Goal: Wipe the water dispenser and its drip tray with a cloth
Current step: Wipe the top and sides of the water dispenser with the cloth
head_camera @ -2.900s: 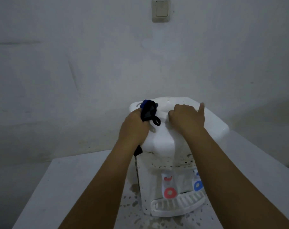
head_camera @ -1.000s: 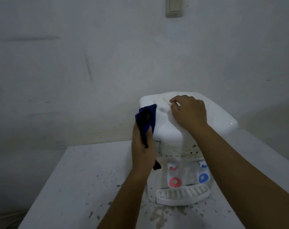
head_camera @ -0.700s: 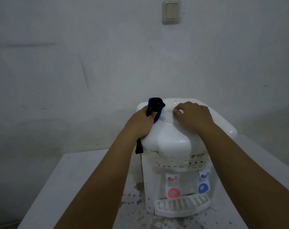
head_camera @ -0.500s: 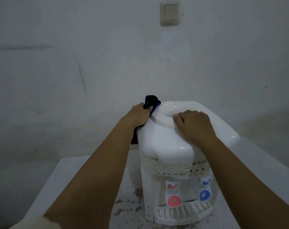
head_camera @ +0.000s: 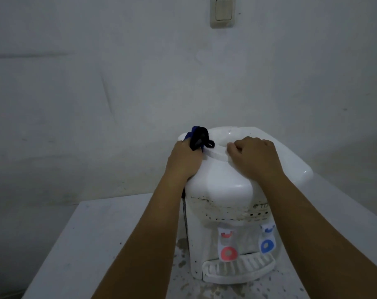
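Observation:
A white tabletop water dispenser [head_camera: 224, 182] stands on a white table [head_camera: 92, 238], with a red tap [head_camera: 228, 253], a blue tap [head_camera: 267, 244] and a slatted white drip tray [head_camera: 237, 269] at its foot. My left hand [head_camera: 184, 160] grips a dark blue cloth [head_camera: 198, 138] and presses it on the dispenser's top left corner, beside the round bottle opening [head_camera: 222, 139]. My right hand [head_camera: 254, 157] rests on the top with fingers curled over the rim of that opening. Dark specks dot the dispenser's front panel.
The table carries brownish stains and wet spots around the dispenser's base [head_camera: 183, 262]. A plain wall rises close behind, with a light switch [head_camera: 223, 11] high up. The table's left edge [head_camera: 53, 249] drops off to a dark floor.
My left hand, earlier wiping down the dispenser's left side with the cloth, has come back up to the top left corner. My right hand has stayed on the top near the opening.

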